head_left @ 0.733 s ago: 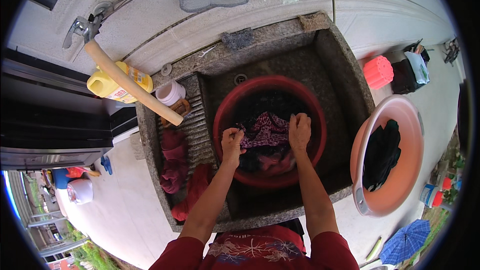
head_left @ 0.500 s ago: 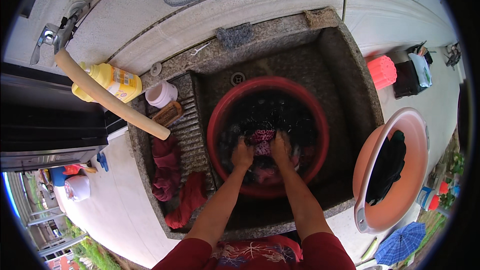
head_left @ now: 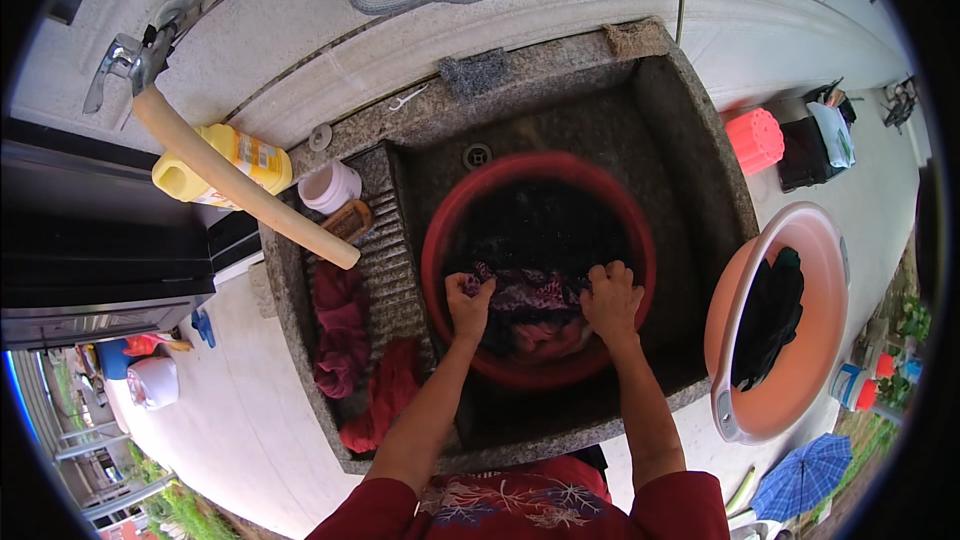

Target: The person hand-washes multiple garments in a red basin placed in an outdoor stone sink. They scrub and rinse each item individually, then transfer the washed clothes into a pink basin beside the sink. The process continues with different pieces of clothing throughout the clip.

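A red basin [head_left: 436,240] of dark water sits inside a stone sink [head_left: 600,440]. Wet patterned pink-and-purple cloth [head_left: 535,295] stretches between my two hands at the water's surface. My left hand [head_left: 468,305] is closed on its left end, with a bit of cloth bunched above the fingers. At the other end my right hand [head_left: 612,300] grips the cloth with curled fingers, near the basin's right side. Paler pink cloth [head_left: 550,337] floats just below it, partly under water.
On the ribbed washboard [head_left: 390,270] at left lie dark red cloths [head_left: 395,395], a wooden brush [head_left: 348,221] and a white cup [head_left: 330,187]. A hose [head_left: 240,185] hangs over that side, by a yellow jug [head_left: 235,160]. An orange basin [head_left: 810,380] with dark clothes stands right.
My hands have come up from the water and moved apart, drawing the patterned cloth wider between them. The view has shifted slightly.
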`<action>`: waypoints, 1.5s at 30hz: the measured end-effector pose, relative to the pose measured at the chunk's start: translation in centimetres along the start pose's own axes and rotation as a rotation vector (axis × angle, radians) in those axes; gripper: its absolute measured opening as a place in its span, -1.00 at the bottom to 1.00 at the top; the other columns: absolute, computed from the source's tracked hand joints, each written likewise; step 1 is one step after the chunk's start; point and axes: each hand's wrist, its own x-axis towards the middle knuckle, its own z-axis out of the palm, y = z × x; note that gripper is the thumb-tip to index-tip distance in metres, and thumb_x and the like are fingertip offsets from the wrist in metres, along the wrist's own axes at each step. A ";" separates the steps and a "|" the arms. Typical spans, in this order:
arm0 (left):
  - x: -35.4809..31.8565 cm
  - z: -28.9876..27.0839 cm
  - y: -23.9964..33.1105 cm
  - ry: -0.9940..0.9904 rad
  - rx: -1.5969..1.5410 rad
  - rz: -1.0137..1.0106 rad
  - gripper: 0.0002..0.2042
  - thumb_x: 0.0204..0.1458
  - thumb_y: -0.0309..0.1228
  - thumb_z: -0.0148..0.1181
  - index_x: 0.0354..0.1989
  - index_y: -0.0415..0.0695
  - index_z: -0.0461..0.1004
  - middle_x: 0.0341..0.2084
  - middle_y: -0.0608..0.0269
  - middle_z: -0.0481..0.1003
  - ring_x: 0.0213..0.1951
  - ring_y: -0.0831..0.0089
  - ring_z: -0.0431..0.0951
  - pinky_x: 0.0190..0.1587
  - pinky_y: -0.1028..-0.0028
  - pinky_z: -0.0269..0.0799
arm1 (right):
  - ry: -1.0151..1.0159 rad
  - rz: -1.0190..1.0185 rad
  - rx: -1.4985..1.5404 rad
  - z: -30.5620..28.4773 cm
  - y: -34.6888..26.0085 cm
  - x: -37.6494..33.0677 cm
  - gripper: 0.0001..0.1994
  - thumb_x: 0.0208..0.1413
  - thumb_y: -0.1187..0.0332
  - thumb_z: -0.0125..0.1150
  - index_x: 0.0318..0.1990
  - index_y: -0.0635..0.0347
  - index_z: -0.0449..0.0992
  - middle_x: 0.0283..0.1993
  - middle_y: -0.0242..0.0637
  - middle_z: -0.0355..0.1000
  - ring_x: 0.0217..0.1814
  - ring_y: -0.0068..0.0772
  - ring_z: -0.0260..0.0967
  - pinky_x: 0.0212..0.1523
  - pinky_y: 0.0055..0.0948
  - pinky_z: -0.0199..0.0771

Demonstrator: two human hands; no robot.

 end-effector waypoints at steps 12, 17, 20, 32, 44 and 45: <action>-1.0 -2.6 4.2 -0.273 0.138 0.055 -0.74 -0.22 -0.50 0.31 -0.39 -0.13 0.33 -0.43 0.36 0.39 -0.35 0.43 0.38 -0.21 0.40 0.30 | 0.075 0.157 0.782 6.1 -1.2 3.1 -0.89 -0.01 0.38 0.12 -0.35 0.19 0.46 -0.43 -0.19 0.44 -0.38 -0.14 0.44 -0.36 -0.25 0.41; -1.2 -3.1 6.2 0.042 0.402 0.169 -0.70 -0.31 -0.51 0.29 -0.36 -0.14 0.34 -0.46 0.17 0.42 -0.37 0.23 0.45 -0.24 0.34 0.37 | 0.020 0.359 1.834 -5.0 -0.9 4.4 -0.93 0.14 0.41 0.03 -0.33 0.17 0.41 -0.51 -0.52 0.31 -0.53 -0.70 0.24 -0.49 -0.65 0.27; -0.2 -3.5 7.2 0.147 0.232 0.203 -0.78 -0.27 -0.54 0.24 -0.47 -0.18 0.29 -0.58 0.26 0.34 -0.50 0.37 0.37 -0.38 0.44 0.31 | 0.187 0.171 2.113 -9.6 -0.4 5.1 -0.93 0.16 0.44 0.02 -0.33 0.20 0.41 -0.46 -0.49 0.37 -0.44 -0.68 0.31 -0.39 -0.65 0.34; -0.5 -3.4 8.6 -0.053 0.551 0.651 -0.74 -0.38 -0.66 0.21 -0.57 -0.13 0.24 -0.47 0.31 0.34 -0.37 0.35 0.35 -0.26 0.40 0.29 | -0.101 0.366 0.937 2.8 0.3 4.2 -0.71 -0.15 0.27 0.30 -0.37 0.28 0.38 -0.47 -0.21 0.39 -0.39 -0.29 0.37 -0.31 -0.36 0.37; -2.4 -4.0 5.6 -0.316 0.692 0.403 -0.90 -0.15 -0.54 0.13 -0.44 -0.15 0.36 -0.41 0.24 0.38 -0.34 0.22 0.41 -0.28 0.34 0.34 | -0.364 0.490 1.374 -0.5 0.8 3.1 -0.83 -0.11 0.58 -0.02 -0.42 0.07 0.45 -0.40 -0.44 0.43 -0.43 -0.54 0.33 -0.46 -0.54 0.33; -1.9 -4.2 6.2 -0.187 0.558 0.477 -0.92 -0.13 -0.54 0.10 -0.43 -0.16 0.36 -0.44 0.23 0.37 -0.40 0.25 0.40 -0.32 0.38 0.34 | -0.202 0.333 1.543 -2.6 1.1 4.0 -0.84 -0.10 0.58 -0.02 -0.43 0.05 0.44 -0.43 -0.54 0.35 -0.43 -0.65 0.24 -0.46 -0.63 0.24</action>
